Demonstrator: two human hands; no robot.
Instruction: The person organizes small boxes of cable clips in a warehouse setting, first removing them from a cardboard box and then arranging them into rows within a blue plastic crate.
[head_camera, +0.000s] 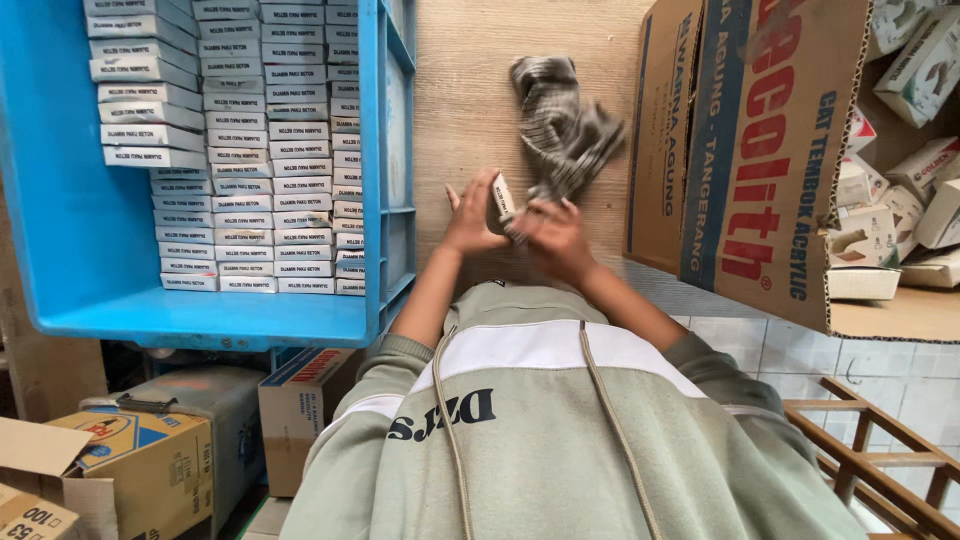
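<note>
Head view, we note our left hand (470, 218) closed on a small white cardboard box (502, 199), right hand (555, 235) clutching a grey striped cloth (562, 130) against it, blue plastic crate (60, 220) left, brown carton (770, 150) right, bare wooden surface (465, 90) between.

Left hand (468, 218) holds a small box (502, 199); right hand (553, 235) grips a grey cloth (562, 130).

White tiled floor (800, 350) (wooden frame (880, 450))
</note>
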